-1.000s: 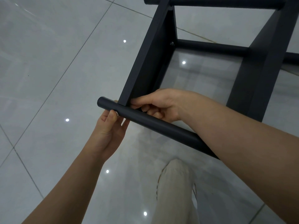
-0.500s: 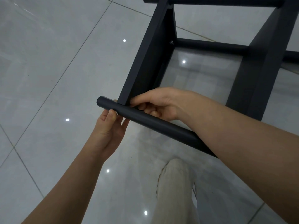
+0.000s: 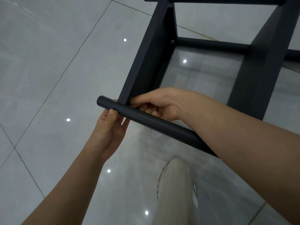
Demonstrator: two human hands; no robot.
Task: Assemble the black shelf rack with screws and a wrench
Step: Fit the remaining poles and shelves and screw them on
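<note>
Where the rack stands: a pale grey tiled floor [image 3: 48, 78], glossy, with dark joints and small bright spots of reflected light.
Nearby item: a leg [image 3: 175, 192] in beige trousers at the bottom of the view, below the forearms and apart from the rack.
Rack [image 3: 253, 46]: black, seen from above. A left upright [image 3: 146, 65] and a right upright [image 3: 259, 78] run away from the camera. They are joined by a far bar [image 3: 211, 44] and by a top bar [image 3: 227, 0] at the upper edge.
Screw [image 3: 172, 41]: one, on the inner face of the left upright, just beside the end of the far bar.
Near bar [image 3: 154, 122]: round and black, lying across the near end of the left upright and touching it. Its left end juts past the upright.
Obstruction: the right forearm [image 3: 235, 127] covers the right part of the near bar. Whether that bar meets the right upright cannot be told.
Left hand [image 3: 110, 132]: palm up beneath the near bar, close to its left end. The thumb presses on the bar's front and the fingers [image 3: 115, 100] wrap behind it, one tip showing above the bar beside the upright. It holds the bar.
Right hand [image 3: 159, 104]: set behind the near bar, at the inside corner where the left upright meets it. The thumb tip rests against the upright's near end and the other fingers are curled under. Whether they pinch anything cannot be told.
</note>
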